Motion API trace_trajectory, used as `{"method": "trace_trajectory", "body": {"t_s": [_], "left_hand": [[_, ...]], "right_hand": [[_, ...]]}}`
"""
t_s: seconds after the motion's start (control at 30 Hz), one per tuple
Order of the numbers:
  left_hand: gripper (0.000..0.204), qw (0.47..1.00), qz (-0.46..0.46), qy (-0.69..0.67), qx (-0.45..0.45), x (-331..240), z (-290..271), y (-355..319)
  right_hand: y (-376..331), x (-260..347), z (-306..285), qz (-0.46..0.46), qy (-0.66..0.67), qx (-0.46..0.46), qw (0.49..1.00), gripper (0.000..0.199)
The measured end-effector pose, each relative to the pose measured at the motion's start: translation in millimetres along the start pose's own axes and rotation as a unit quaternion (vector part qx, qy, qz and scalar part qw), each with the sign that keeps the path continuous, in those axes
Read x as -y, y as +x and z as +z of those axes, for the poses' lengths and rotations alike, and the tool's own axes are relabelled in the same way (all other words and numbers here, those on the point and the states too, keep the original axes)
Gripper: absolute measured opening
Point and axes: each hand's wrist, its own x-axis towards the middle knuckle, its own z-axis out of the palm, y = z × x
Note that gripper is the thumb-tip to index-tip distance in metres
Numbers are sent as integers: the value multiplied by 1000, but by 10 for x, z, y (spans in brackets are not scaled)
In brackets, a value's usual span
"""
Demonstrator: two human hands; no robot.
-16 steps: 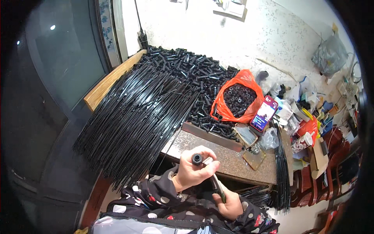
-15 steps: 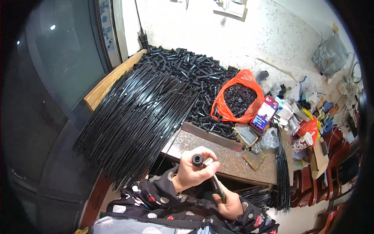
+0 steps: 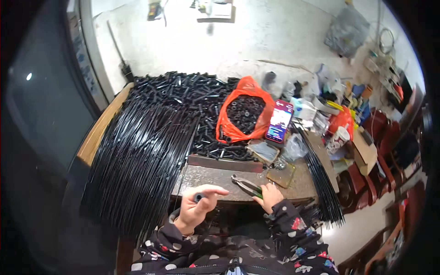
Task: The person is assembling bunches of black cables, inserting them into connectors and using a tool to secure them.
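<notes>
My left hand is closed around a short black tubular part, its round hollow end facing up and the index finger reaching to the right. My right hand grips the green handles of a pair of pliers at the front edge of the speckled tabletop. The metal jaws point up and left, slightly apart, with nothing visible between them. Behind my hands lies a heap of short black tubular parts. Long thin black rods spread over the left side.
A metal strip edges the heap. Beyond it sits an orange-red bag of small black rings, beside a lit phone. An amber square slab and clear plastic bag lie right. More rods overhang the right edge.
My right hand has moved the pliers forward, away from the black part, onto the table's front edge. My left hand keeps the part. The view has shifted, moving the scene left.
</notes>
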Motion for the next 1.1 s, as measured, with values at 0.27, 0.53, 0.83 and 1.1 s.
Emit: {"method": "trace_trajectory", "body": {"t_s": [0.27,0.53,0.83,1.1], "left_hand": [[52,993,95,2,-75,-311,54,216],[84,965,177,-173,-82,-618,193,671],[84,979,42,113,-164,-273,-271,411],[53,984,-25,87,-151,-64,-570,255]], "right_hand": [[-52,-115,65,1,-41,-43,998,55],[-245,410,-708,-117,366,-49,922,55],[-529,-1917,-1496,447,-80,-142,879,40],[-810,-3332,-264,410,-35,-44,910,41]]}}
